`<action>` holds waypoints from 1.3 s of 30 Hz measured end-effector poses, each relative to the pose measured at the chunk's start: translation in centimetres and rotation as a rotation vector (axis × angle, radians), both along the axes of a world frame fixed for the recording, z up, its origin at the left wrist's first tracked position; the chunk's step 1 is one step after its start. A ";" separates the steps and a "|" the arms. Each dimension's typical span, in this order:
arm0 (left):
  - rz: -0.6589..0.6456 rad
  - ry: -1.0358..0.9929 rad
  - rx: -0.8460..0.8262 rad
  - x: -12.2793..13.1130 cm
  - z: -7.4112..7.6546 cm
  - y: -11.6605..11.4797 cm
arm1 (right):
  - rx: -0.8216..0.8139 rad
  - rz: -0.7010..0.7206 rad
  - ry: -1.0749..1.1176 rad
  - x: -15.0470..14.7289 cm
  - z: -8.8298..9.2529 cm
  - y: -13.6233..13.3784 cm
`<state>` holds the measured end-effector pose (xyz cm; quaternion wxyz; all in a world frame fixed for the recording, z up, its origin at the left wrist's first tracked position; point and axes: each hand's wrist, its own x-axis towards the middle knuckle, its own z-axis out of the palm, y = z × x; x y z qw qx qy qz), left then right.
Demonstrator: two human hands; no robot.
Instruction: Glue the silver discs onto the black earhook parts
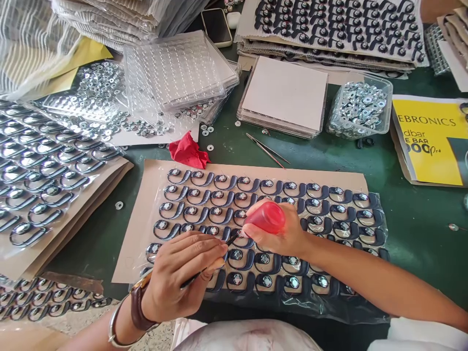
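Observation:
My left hand [186, 273] is closed around a slim black tool [232, 238], whose far end reaches toward one of the small parts on the sheet. Whether it is a pair of tweezers or a stick is hidden by the fingers. My right hand [288, 234] grips a translucent red squeeze bottle [265, 218], tilted with its nozzle end down by the tool's tip. Beneath both hands lies a brown card sheet [133, 219] carrying rows of dark hook-shaped parts [239, 259] with shiny round silver pieces, under clear film.
Metal tweezers [268, 151] and a crumpled red cloth [189, 151] lie behind the sheet. A clear tub [382, 124] holds small metal rings. Stacked clear-cased panels [285, 95], a phone [217, 27], a yellow printed box panel [431, 146] and more loaded sheets [98, 200] surround the work.

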<state>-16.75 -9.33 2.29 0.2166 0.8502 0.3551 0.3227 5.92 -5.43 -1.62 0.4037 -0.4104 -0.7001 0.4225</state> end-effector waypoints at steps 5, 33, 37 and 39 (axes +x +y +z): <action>0.064 -0.062 -0.069 -0.1 -0.4 0.1 | -0.009 0.041 0.022 -0.1 0.1 -0.1; -0.168 0.248 0.376 -0.6 -1.2 -6.5 | -0.054 0.011 0.056 -0.6 -0.2 -3.5; -0.187 0.268 0.355 -0.9 -1.6 -6.8 | -0.017 -0.031 0.043 -0.6 -0.2 -3.6; -0.181 0.267 0.360 -0.7 -1.3 -6.7 | 0.003 -0.037 0.064 -0.5 -0.1 -3.6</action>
